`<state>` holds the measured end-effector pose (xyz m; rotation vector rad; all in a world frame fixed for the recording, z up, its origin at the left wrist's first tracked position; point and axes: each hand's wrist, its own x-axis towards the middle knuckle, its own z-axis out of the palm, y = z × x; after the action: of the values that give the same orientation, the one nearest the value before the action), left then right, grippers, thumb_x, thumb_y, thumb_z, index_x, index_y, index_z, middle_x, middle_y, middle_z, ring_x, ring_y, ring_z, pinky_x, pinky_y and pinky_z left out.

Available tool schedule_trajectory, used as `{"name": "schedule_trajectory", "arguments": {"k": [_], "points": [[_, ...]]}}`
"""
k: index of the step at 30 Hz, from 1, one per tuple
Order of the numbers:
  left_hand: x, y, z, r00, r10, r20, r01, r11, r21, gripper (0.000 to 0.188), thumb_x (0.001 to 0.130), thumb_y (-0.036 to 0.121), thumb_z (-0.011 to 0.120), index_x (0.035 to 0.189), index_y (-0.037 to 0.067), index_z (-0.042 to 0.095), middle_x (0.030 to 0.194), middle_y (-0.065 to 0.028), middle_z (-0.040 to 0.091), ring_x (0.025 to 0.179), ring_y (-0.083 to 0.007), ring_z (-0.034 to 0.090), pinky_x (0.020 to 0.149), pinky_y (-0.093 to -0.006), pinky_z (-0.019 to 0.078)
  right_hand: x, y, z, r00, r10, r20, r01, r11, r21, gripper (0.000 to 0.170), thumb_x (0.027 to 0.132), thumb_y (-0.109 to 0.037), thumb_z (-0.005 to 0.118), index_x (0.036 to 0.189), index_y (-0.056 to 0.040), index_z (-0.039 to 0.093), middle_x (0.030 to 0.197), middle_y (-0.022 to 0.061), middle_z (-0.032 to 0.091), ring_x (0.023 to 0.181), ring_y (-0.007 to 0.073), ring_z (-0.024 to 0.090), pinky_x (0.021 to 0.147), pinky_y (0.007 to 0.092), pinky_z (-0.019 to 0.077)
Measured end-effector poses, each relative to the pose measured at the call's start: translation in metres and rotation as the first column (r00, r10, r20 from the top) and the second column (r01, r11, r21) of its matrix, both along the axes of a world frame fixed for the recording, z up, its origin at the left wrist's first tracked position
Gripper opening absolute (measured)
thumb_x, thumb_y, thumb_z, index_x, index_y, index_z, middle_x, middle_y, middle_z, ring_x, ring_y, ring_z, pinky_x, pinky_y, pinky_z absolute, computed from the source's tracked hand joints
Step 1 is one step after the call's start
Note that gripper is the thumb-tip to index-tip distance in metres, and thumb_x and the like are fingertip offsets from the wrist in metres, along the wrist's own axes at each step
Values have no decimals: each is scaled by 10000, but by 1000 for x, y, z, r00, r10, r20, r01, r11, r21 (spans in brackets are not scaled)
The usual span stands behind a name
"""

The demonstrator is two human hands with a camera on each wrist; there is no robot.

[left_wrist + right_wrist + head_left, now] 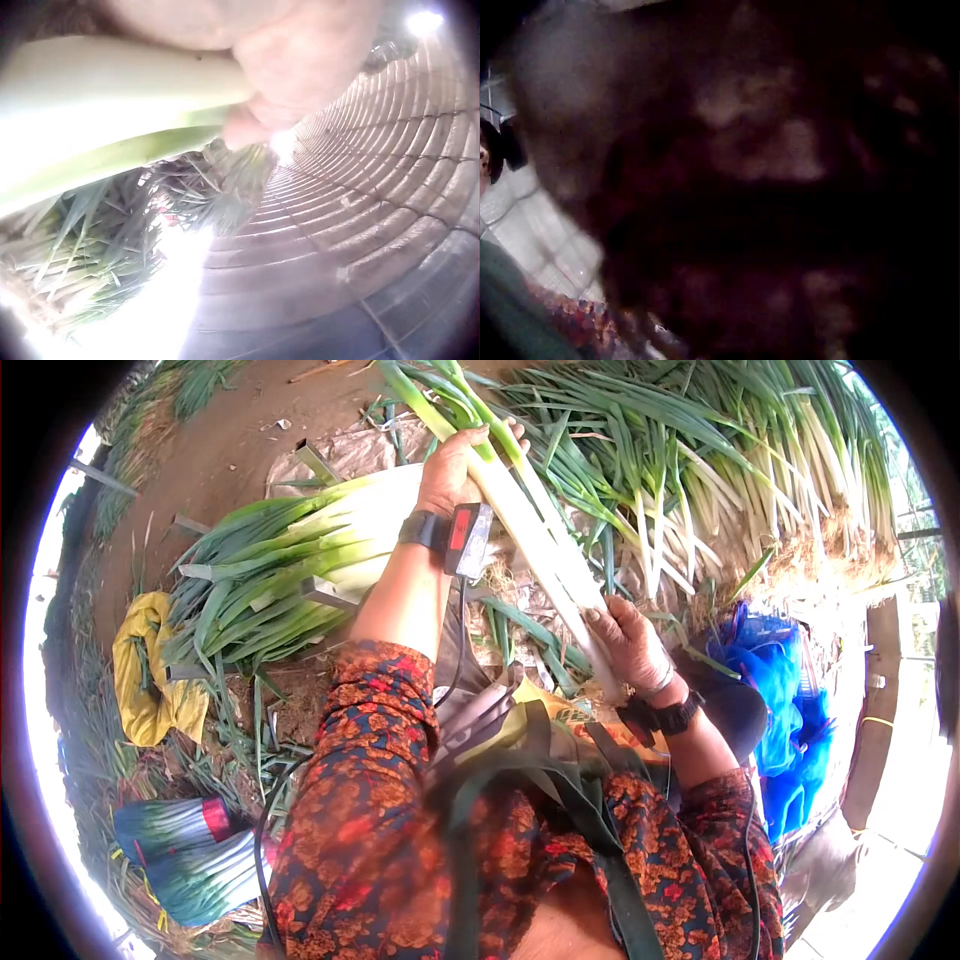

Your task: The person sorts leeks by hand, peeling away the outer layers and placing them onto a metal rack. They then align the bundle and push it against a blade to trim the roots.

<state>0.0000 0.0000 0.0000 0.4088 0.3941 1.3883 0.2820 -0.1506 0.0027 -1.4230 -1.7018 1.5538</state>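
Note:
In the head view, two long leeks (535,535), green at the top and white below, slant down across the front of the body. My left hand (450,472) grips them where the white turns green, its fingers wrapped behind the stalks. Lower down, my right hand (635,648) holds the white root end between thumb and fingers. The left wrist view shows a pale leek stalk (112,82) close up, with the fingers of my left hand (300,67) against it. Dark blur fills most of the right wrist view, hiding the right hand's work.
A stack of trimmed leeks (290,555) lies at the left between metal posts. Loose leeks (740,450) with roots heap up at the upper right. Blue plastic (785,700) sits at the right, a yellow bag (155,670) at the left, and bundles with red bands (190,870) below it.

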Motion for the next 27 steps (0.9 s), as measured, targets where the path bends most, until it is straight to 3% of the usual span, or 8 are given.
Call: {"name": "schedule_trajectory", "arguments": {"k": [5, 11, 13, 15, 17, 20, 23, 27], "points": [[-8, -1, 0, 999, -38, 17, 38, 999, -3, 465, 866, 120, 581, 1267, -65, 437, 1211, -222, 583, 1155, -386, 548, 1052, -488, 411, 0, -17, 19, 967, -53, -251, 19, 990, -138, 291, 981, -210, 538, 1194, -13, 570, 944, 9, 642, 785, 67, 558, 681, 230, 475], [-9, -4, -1, 997, -59, 42, 60, 998, -13, 213, 860, 89, 572, 1023, -34, 513, 960, -194, 602, 944, -327, 609, 852, -438, 513, 5, -45, 7, 867, -221, -446, 40, 924, -380, 299, 986, -226, 524, 1192, -13, 559, 954, 17, 629, 836, 91, 578, 687, 193, 460], [-4, -3, -4, 1000, 13, -11, -14, 999, -48, 173, 864, 87, 572, 986, -23, 520, 888, -172, 603, 855, -301, 619, 773, -420, 536, -9, -53, 6, 895, -205, -396, 86, 950, -299, 347, 967, -271, 561, 1199, -16, 529, 997, 35, 637, 878, 116, 590, 719, 230, 479], [-1, -5, -5, 985, 109, -132, -123, 988, -96, 181, 880, 118, 591, 991, -13, 537, 854, -149, 624, 797, -285, 627, 735, -425, 533, -8, -58, 1, 1000, 20, 1, -20, 1000, 3, 573, 851, -362, 703, 1214, 20, 479, 1058, 144, 635, 945, 270, 612, 851, 346, 483], [3, 5, -24, 964, 219, -150, -238, 964, -122, 127, 868, 58, 598, 955, 9, 519, 806, -119, 575, 674, -253, 596, 654, -413, 529, -18, -61, 1, 960, 60, 273, -113, 976, 184, 661, 837, -259, 710, 1328, 29, 373, 1087, 149, 607, 935, 202, 595, 807, 346, 491], [4, 1, -16, 887, 343, -310, -421, 876, -234, 149, 847, 14, 603, 964, 36, 514, 800, -88, 544, 707, -228, 590, 606, -400, 524, -16, -49, -37, 947, 89, 308, -281, 694, 663, 645, 797, -190, 688, 1322, 8, 370, 1057, 195, 603, 895, 315, 609, 780, 394, 504], [-1, -19, 9, 804, 489, -338, -560, 814, -154, 159, 845, 19, 609, 969, 54, 515, 841, -86, 545, 730, -223, 591, 602, -396, 524, -17, -38, -60, 906, 109, 409, -344, 752, 562, 452, 811, -102, 613, 1221, -7, 449, 985, 178, 596, 888, 346, 603, 752, 417, 505], [-39, -45, 34, 963, 236, 131, -259, 945, 199, 349, 846, 305, 696, 1057, 74, 540, 932, -94, 585, 854, -280, 604, 828, -487, 528, -22, -28, -29, 956, 292, 32, -291, 925, 246, 451, 772, -21, 596, 1210, -33, 490, 828, 76, 545, 715, 214, 567, 635, 325, 479]]}}
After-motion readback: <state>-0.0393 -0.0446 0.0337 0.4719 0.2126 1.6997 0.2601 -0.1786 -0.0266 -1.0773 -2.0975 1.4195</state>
